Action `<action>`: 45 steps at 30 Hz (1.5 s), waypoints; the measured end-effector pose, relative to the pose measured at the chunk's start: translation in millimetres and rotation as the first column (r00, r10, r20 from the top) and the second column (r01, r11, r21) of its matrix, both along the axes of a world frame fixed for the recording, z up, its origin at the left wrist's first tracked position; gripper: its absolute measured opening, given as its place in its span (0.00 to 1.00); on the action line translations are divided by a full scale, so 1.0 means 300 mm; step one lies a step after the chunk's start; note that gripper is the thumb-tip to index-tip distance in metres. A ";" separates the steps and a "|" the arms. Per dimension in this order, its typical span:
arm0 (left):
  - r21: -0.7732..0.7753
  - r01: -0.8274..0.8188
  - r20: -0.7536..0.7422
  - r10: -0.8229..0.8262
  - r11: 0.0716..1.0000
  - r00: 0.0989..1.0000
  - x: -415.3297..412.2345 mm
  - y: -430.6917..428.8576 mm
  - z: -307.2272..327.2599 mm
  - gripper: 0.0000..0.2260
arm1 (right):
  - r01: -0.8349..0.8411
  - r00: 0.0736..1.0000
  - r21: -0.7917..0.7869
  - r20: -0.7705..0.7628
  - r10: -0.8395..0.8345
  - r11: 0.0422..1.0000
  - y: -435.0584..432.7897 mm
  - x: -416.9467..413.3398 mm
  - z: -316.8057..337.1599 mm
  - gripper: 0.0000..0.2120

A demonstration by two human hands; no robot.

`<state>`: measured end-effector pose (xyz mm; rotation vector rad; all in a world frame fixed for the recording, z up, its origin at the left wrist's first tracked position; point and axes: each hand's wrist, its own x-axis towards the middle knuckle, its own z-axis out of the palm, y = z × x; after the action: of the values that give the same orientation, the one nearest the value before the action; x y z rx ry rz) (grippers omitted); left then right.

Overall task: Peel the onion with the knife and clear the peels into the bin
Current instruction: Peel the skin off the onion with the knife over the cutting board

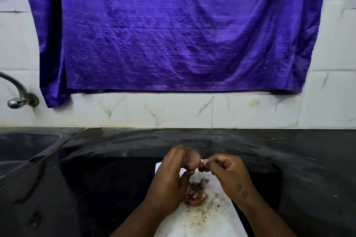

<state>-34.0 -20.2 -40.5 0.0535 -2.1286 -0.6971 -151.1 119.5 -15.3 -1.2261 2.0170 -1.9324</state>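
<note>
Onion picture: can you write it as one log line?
left hand: holds onion | right hand: pinches peel | peels: on board | knife: not seen

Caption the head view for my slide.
Left hand holds the onion above the white board; right hand pinches a strip of peel; loose peels lie beneath.

A purple cloth (173, 31) hangs on the white tiled wall (173, 110) at 12 o'clock. A metal tap (18, 96) sits at 9 o'clock, above the dark sink (25, 146).
</note>
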 end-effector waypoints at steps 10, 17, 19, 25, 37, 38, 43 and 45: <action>-0.149 0.018 0.105 -0.002 0.989 0.995 0.016 -0.019 0.002 0.25 | 0.030 0.989 0.159 -0.147 -0.006 0.987 0.000 -0.021 -0.015 0.08; -0.090 0.080 0.139 -0.067 0.993 0.988 0.023 -0.016 0.008 0.27 | 0.024 0.982 0.225 -0.187 0.019 0.974 0.009 -0.032 -0.022 0.08; -0.029 0.099 0.132 -0.095 0.995 0.987 0.021 -0.016 0.005 0.27 | 0.040 0.979 0.232 -0.206 0.009 0.972 0.005 -0.031 -0.028 0.07; 0.195 0.161 0.076 -0.179 0.967 0.981 0.013 0.002 0.009 0.19 | -0.013 0.997 0.179 -0.076 0.027 0.984 -0.005 -0.048 -0.035 0.08; 0.442 0.219 -0.001 -0.243 0.870 0.970 0.012 0.016 0.005 0.14 | -0.009 0.998 0.220 -0.051 0.020 0.976 -0.006 -0.075 -0.043 0.08; 0.461 0.233 -0.015 -0.255 0.856 0.967 0.010 0.016 0.005 0.14 | 0.027 0.997 0.229 -0.075 -0.010 0.973 -0.004 -0.076 -0.043 0.08; 0.597 0.356 -0.177 -0.315 0.719 0.932 0.013 0.022 0.025 0.11 | 0.129 0.977 0.374 -0.206 -0.054 0.918 0.002 -0.063 -0.049 0.19; 0.629 0.369 -0.192 -0.323 0.684 0.927 0.014 0.018 0.032 0.10 | 0.090 0.984 0.368 -0.173 -0.027 0.925 0.001 -0.058 -0.049 0.19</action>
<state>-29.9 -14.7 -30.8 0.0034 -1.7372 -1.6413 -168.6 119.7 -30.0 -1.2704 2.3859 -1.4056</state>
